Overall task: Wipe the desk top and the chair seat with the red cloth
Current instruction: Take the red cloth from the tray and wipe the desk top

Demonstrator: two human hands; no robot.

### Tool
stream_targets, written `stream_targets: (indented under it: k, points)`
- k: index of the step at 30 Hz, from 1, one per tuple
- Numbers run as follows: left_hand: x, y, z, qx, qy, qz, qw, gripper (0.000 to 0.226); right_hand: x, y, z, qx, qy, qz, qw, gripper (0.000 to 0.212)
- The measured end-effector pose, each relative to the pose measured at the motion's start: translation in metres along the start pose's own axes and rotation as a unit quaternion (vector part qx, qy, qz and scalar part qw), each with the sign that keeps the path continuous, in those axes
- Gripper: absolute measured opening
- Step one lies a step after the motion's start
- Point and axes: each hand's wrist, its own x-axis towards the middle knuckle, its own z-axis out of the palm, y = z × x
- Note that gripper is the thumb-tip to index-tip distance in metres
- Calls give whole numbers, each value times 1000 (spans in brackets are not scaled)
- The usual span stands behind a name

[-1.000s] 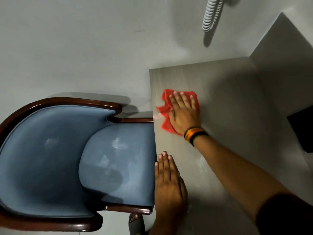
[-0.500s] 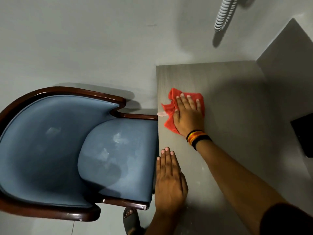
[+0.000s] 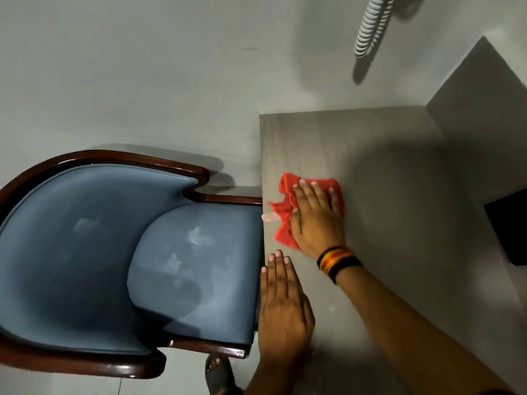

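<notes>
The grey desk top (image 3: 385,172) fills the right half of the head view. A crumpled red cloth (image 3: 285,206) lies near the desk's left edge, and my right hand (image 3: 316,218) presses flat on it with fingers spread. My left hand (image 3: 282,306) rests flat and bare on the desk's left edge, just below the cloth. Left of the desk stands a chair with a blue padded seat (image 3: 196,269) and a dark wooden frame (image 3: 119,158); the seat's front tucks under the desk edge.
A white coiled cord (image 3: 370,27) hangs on the grey wall above the desk. A black object (image 3: 510,226) sits at the desk's right edge. A grey panel (image 3: 484,89) rises at the desk's far right corner. My sandalled foot (image 3: 216,372) shows below the chair.
My right hand has slid the red cloth slightly toward me along the desk's left edge. My left hand stays flat in place. The camera view has shifted a little.
</notes>
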Motion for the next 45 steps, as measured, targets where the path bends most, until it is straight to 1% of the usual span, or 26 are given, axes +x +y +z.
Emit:
stream_targets:
  k: [2,3,5,7,9,11,12,16,19,20,21,22,24,26,27,29,31,34,36,38,41,45]
  points:
    - [0,-1,3,0,6,-8,1000,70,44,-3,-7,14,-11,16,1000,60]
    - [-1,-2,4,1,2,-11,1000,70,49,-5,-10,17,-15,33,999,60]
    - [-3,-1,3,-3,-9,-10,1000,69,28,-8,-3,30,5,39,999,60]
    - [-4,-1,2,5,-5,-7,1000,69,-3,-10,4,12,33,28,999,60]
    - [0,-3,5,0,-7,-5,1000,69,13,-9,2,16,24,27,999,60]
    - [-2,-6,8,-3,-11,-13,1000,69,44,-12,-5,26,0,57,998,60]
    - [-3,-6,10,2,-12,-12,1000,69,45,-11,-7,22,3,66,998,60]
    - [-3,-2,2,14,6,-11,1000,69,-3,-13,4,13,45,31,998,58]
    - [-3,1,-6,-17,-43,-11,999,69,12,-6,-14,52,-22,15,998,59]
    - [-2,3,-13,-46,-17,-19,999,68,16,1,-23,84,-35,25,996,59]
    - [6,5,-23,-68,19,-13,997,66,13,11,-30,120,-25,40,992,60]
    - [19,9,-31,-100,55,10,993,63,-1,25,-37,148,6,58,987,62]
    - [62,23,-42,-127,93,92,983,61,-52,63,-38,148,60,129,979,69]
    - [118,37,-44,-96,68,123,985,60,-99,95,-29,110,57,191,974,76]
    - [147,42,-41,-58,31,114,991,60,-110,104,-23,90,48,203,974,76]
    - [193,39,-29,17,-20,74,997,63,-109,108,-16,65,65,197,976,74]
    - [222,27,-14,47,-16,67,997,64,-103,111,-10,39,78,183,979,75]
    - [238,16,-10,45,8,99,994,63,-104,115,-5,33,80,175,981,73]
    - [218,20,-11,54,9,103,993,63,-103,115,-5,41,81,179,980,69]
    - [167,25,-7,66,-1,126,990,61,-103,112,-7,47,77,182,979,68]
    - [57,25,4,60,-13,171,983,60,-104,111,-11,56,62,185,979,64]
    - [-105,13,19,65,-57,178,980,62,-106,108,-14,80,74,182,977,58]
